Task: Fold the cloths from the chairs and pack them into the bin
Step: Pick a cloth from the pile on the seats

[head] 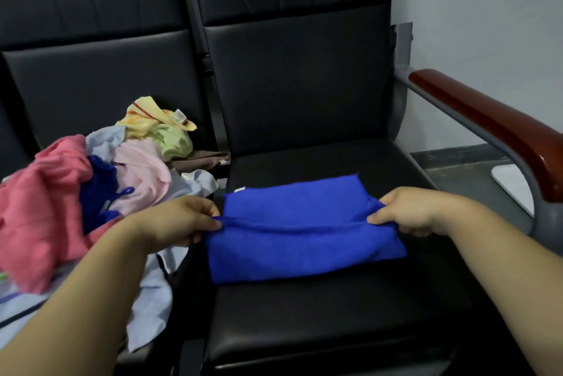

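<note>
At your right you see a pale grey wall (487, 10). At its foot a darker band (441, 155) meets the grey floor (466, 176). On that floor lies a flat white panel (508, 185) with a rounded corner, partly hidden.

i can't read any text, brand, number or sign from here. the blue cloth (304, 241) has a small white corner tag (239, 190) at its far left edge, and the yellow cloth (143, 120) carries a white sewn label (180, 116). both are too small and blurred for me to make out any print.
</note>
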Action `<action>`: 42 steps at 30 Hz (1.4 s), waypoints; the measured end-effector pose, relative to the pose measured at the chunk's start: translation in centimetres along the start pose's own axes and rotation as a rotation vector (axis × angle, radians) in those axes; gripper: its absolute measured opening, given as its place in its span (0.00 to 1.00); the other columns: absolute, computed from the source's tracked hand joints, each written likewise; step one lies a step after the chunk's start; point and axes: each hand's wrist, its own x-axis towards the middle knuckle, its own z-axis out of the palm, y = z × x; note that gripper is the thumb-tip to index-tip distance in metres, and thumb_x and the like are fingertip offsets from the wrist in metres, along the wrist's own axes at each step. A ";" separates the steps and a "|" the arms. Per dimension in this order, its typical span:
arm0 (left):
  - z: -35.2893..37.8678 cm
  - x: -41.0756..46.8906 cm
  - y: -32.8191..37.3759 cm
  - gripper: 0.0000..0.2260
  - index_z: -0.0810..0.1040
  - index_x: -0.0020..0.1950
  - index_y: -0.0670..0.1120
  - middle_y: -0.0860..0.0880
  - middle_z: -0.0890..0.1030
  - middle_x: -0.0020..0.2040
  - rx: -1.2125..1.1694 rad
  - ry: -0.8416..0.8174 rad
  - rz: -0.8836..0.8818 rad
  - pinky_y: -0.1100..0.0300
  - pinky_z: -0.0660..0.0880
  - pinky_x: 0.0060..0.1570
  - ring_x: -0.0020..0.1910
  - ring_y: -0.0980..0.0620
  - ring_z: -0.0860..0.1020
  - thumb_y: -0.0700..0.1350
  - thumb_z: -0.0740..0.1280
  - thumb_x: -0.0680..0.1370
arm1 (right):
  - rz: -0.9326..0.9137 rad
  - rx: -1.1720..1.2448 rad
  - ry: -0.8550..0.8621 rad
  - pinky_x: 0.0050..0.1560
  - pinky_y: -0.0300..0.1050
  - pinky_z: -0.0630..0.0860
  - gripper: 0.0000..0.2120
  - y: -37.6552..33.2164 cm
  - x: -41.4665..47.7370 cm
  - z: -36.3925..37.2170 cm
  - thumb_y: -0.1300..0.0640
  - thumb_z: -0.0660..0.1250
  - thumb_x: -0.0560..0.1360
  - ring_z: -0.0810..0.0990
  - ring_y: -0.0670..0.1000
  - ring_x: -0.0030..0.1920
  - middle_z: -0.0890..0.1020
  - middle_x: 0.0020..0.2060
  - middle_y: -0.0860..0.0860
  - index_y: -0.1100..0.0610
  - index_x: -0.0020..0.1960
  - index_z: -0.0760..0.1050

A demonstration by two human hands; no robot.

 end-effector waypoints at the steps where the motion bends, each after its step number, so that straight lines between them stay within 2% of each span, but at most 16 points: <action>1: 0.2 0.1 0.0 0.08 0.75 0.41 0.45 0.48 0.71 0.28 -0.039 -0.018 -0.031 0.64 0.62 0.26 0.25 0.56 0.69 0.38 0.69 0.78 | 0.020 -0.003 -0.017 0.25 0.39 0.60 0.07 0.0 -0.1 0.0 0.52 0.73 0.78 0.66 0.49 0.26 0.71 0.27 0.51 0.56 0.47 0.81; 2: 0.4 0.1 0.0 0.07 0.75 0.40 0.46 0.48 0.71 0.28 -0.080 -0.022 -0.057 0.63 0.62 0.27 0.25 0.55 0.70 0.40 0.71 0.75 | 0.019 -0.001 -0.008 0.26 0.40 0.63 0.08 -0.1 -0.3 -0.1 0.52 0.74 0.77 0.69 0.50 0.27 0.73 0.28 0.51 0.57 0.47 0.83; 3: 0.7 0.2 0.1 0.06 0.75 0.38 0.48 0.49 0.72 0.29 -0.126 -0.008 -0.075 0.62 0.63 0.30 0.27 0.55 0.71 0.42 0.72 0.71 | 0.002 0.003 0.024 0.29 0.42 0.71 0.09 -0.2 -0.2 -0.1 0.52 0.75 0.76 0.75 0.52 0.30 0.79 0.31 0.51 0.59 0.48 0.85; 4: 1.0 0.3 0.1 0.05 0.75 0.37 0.48 0.49 0.73 0.30 -0.166 0.021 -0.093 0.62 0.66 0.32 0.28 0.55 0.72 0.43 0.71 0.69 | -0.026 0.001 0.068 0.38 0.46 0.78 0.09 -0.3 -0.2 -0.1 0.52 0.77 0.75 0.82 0.53 0.37 0.85 0.36 0.51 0.59 0.48 0.86; 5: 1.3 0.5 0.0 0.05 0.76 0.36 0.49 0.49 0.74 0.31 -0.206 0.060 -0.101 0.61 0.68 0.34 0.30 0.54 0.73 0.42 0.70 0.70 | -0.054 0.001 0.120 0.48 0.48 0.79 0.09 -0.3 0.0 0.1 0.53 0.78 0.74 0.85 0.54 0.44 0.87 0.40 0.52 0.59 0.47 0.87; 6: 1.7 0.9 -0.2 0.07 0.75 0.37 0.49 0.49 0.74 0.32 -0.239 0.101 -0.108 0.60 0.71 0.35 0.33 0.53 0.73 0.40 0.69 0.74 | -0.072 0.017 0.173 0.51 0.48 0.80 0.09 -0.5 0.1 0.2 0.53 0.78 0.73 0.86 0.55 0.47 0.88 0.42 0.54 0.59 0.46 0.87; 9: 2.7 1.7 -0.5 0.10 0.74 0.40 0.47 0.48 0.70 0.33 -0.309 0.195 -0.126 0.59 0.73 0.33 0.34 0.51 0.71 0.35 0.62 0.78 | -0.119 0.089 0.270 0.50 0.48 0.80 0.06 -1.0 0.7 0.7 0.55 0.77 0.73 0.86 0.55 0.45 0.88 0.41 0.54 0.58 0.43 0.86; 12: 3.1 1.8 -0.6 0.09 0.72 0.40 0.45 0.47 0.68 0.34 -0.293 0.220 -0.149 0.59 0.74 0.33 0.34 0.49 0.69 0.34 0.60 0.78 | -0.177 0.105 0.279 0.43 0.47 0.76 0.07 -2.0 1.0 1.2 0.55 0.73 0.75 0.83 0.53 0.40 0.86 0.39 0.55 0.59 0.42 0.84; 17: 3.1 2.0 -1.0 0.08 0.69 0.40 0.45 0.44 0.67 0.36 -0.339 0.252 -0.226 0.57 0.76 0.32 0.33 0.47 0.70 0.35 0.57 0.76 | -0.309 0.075 0.289 0.39 0.48 0.71 0.10 -3.6 1.9 2.7 0.57 0.69 0.77 0.77 0.52 0.36 0.79 0.33 0.53 0.55 0.37 0.76; 21: 3.3 2.3 -1.6 0.06 0.68 0.43 0.45 0.44 0.67 0.36 -0.401 0.311 -0.302 0.55 0.75 0.33 0.32 0.46 0.70 0.35 0.57 0.76 | -0.404 -0.003 0.256 0.39 0.49 0.72 0.10 -4.6 3.7 4.6 0.55 0.67 0.78 0.80 0.57 0.40 0.81 0.38 0.56 0.60 0.42 0.78; 25: 3.5 2.8 -2.1 0.05 0.66 0.42 0.47 0.44 0.67 0.37 -0.454 0.359 -0.328 0.53 0.74 0.37 0.35 0.45 0.71 0.38 0.57 0.75 | -0.353 -0.076 0.256 0.39 0.48 0.71 0.10 -5.0 5.7 5.4 0.55 0.64 0.80 0.80 0.54 0.41 0.81 0.40 0.53 0.57 0.43 0.77; 31: 3.2 3.5 -2.3 0.04 0.66 0.42 0.46 0.44 0.67 0.36 -0.448 0.378 -0.341 0.55 0.72 0.36 0.34 0.44 0.70 0.39 0.57 0.77 | -0.270 -0.211 0.295 0.41 0.47 0.70 0.09 -5.0 7.5 4.5 0.48 0.62 0.83 0.77 0.48 0.43 0.80 0.45 0.49 0.51 0.49 0.76; 35: 2.9 4.0 -2.6 0.04 0.67 0.43 0.45 0.43 0.68 0.38 -0.448 0.399 -0.366 0.53 0.73 0.37 0.35 0.43 0.72 0.38 0.58 0.77 | -0.236 -0.203 0.301 0.35 0.45 0.67 0.14 -4.9 7.9 4.2 0.49 0.61 0.85 0.77 0.50 0.40 0.79 0.42 0.52 0.54 0.43 0.73; 39: 2.8 4.7 -3.2 0.04 0.68 0.43 0.45 0.43 0.68 0.39 -0.403 0.386 -0.392 0.53 0.74 0.37 0.36 0.43 0.72 0.38 0.58 0.77 | -0.221 -0.195 0.314 0.35 0.45 0.67 0.16 -4.9 8.3 4.4 0.48 0.62 0.84 0.75 0.51 0.37 0.77 0.39 0.52 0.54 0.41 0.72; 42: 2.5 4.7 -3.5 0.02 0.72 0.46 0.42 0.41 0.71 0.42 -0.297 0.373 -0.383 0.48 0.79 0.39 0.39 0.41 0.75 0.39 0.61 0.76 | -0.221 -0.201 0.340 0.35 0.46 0.68 0.16 -5.0 8.4 4.7 0.47 0.64 0.83 0.76 0.52 0.38 0.78 0.39 0.53 0.55 0.40 0.72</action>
